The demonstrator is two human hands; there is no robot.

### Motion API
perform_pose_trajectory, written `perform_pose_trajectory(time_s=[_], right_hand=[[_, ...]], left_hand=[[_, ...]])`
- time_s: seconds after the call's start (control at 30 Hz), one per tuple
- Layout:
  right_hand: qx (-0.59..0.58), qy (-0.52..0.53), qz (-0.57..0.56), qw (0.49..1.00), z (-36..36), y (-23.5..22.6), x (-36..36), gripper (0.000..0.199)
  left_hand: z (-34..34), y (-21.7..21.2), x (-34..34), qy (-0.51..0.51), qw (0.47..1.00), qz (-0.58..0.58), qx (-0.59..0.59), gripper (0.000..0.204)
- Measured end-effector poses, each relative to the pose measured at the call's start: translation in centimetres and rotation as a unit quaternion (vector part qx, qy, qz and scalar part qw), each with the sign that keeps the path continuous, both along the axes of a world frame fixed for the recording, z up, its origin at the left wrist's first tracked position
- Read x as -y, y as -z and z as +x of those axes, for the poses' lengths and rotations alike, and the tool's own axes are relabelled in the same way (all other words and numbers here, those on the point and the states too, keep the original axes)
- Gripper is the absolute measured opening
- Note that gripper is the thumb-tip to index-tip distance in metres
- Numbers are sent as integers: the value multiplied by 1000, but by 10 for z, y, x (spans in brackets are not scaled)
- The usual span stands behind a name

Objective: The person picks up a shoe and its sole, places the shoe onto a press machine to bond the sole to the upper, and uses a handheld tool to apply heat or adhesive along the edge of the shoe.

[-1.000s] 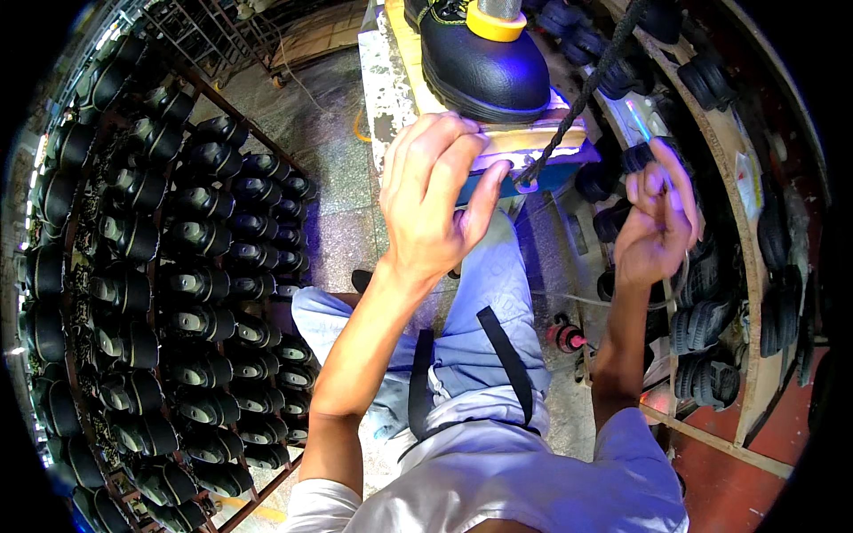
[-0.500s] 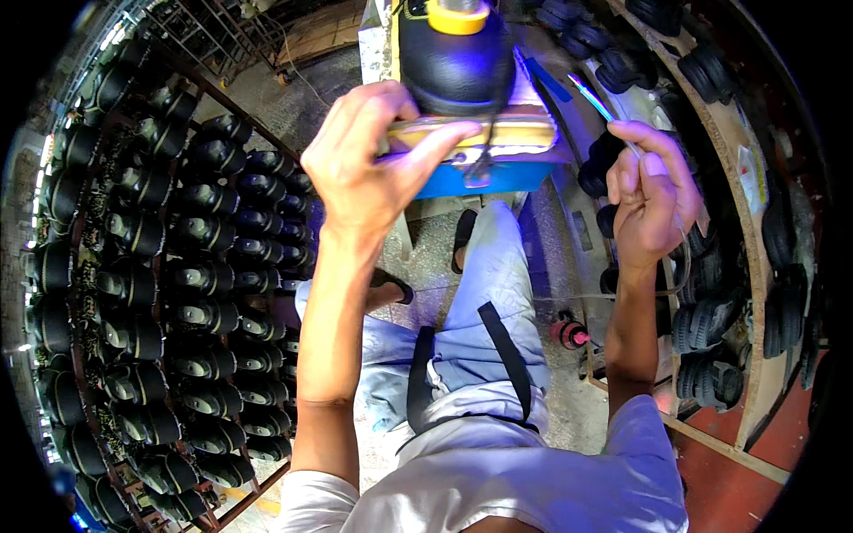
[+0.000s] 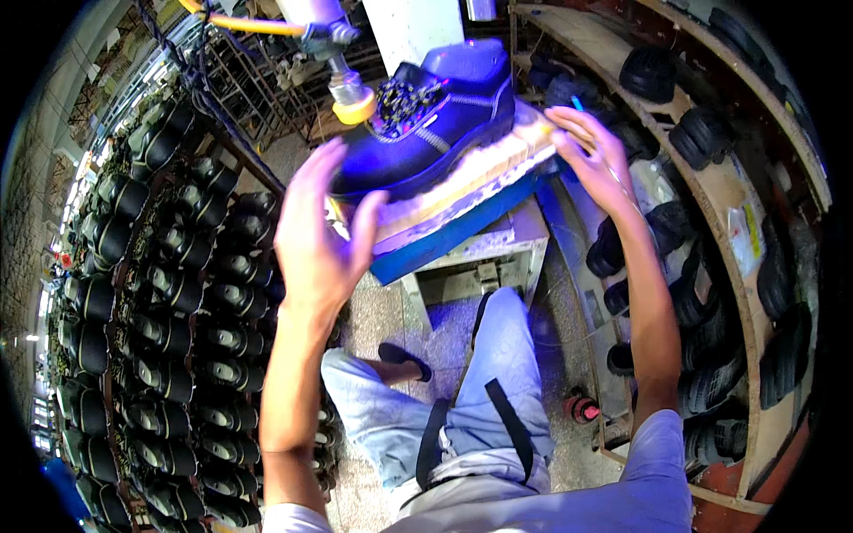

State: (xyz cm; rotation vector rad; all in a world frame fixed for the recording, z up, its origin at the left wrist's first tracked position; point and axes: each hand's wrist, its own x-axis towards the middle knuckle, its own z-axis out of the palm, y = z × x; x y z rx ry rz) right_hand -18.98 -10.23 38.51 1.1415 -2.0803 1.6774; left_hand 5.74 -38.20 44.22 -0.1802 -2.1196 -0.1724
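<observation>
A black lace-up boot (image 3: 426, 133) lies tilted on a pale pad (image 3: 471, 182) atop a blue machine platform (image 3: 453, 235). My left hand (image 3: 315, 235) is spread open at the boot's toe end, palm toward the boot, nothing in it. My right hand (image 3: 591, 151) rests on the pad's right edge beside the boot's heel. A thin blue tool (image 3: 577, 103) sticks up from between its fingers. A metal rod with a yellow ring (image 3: 353, 102) hangs just over the boot's laces.
A tall wire rack (image 3: 160, 293) with several rows of black boots fills the left. Curved wooden shelves (image 3: 737, 222) on the right hold black soles. My legs in jeans (image 3: 480, 391) are below the machine; a small red object (image 3: 584, 409) sits on the floor.
The view has shifted, and the boot now shows from the side. My left hand has come off the boot and opened. My right hand has moved up to the pad's edge.
</observation>
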Motion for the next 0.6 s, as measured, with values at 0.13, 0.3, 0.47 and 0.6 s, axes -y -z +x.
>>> perform_pose_trajectory(time_s=[0.13, 0.3, 0.47, 0.6], right_hand=[[110, -80, 111, 984, -60, -6, 22, 96], [150, -179, 106, 966, -46, -19, 39, 87], [124, -138, 81, 979, -27, -18, 36, 85], [103, -103, 87, 985, -15, -26, 32, 84]], left_hand=[[-68, -23, 35, -95, 960, -98, 243, 106], [-108, -44, 76, -27, 937, -90, 337, 117], [-133, -37, 87, -34, 942, -85, 323, 103], [-138, -35, 88, -17, 948, -68, 310, 96]])
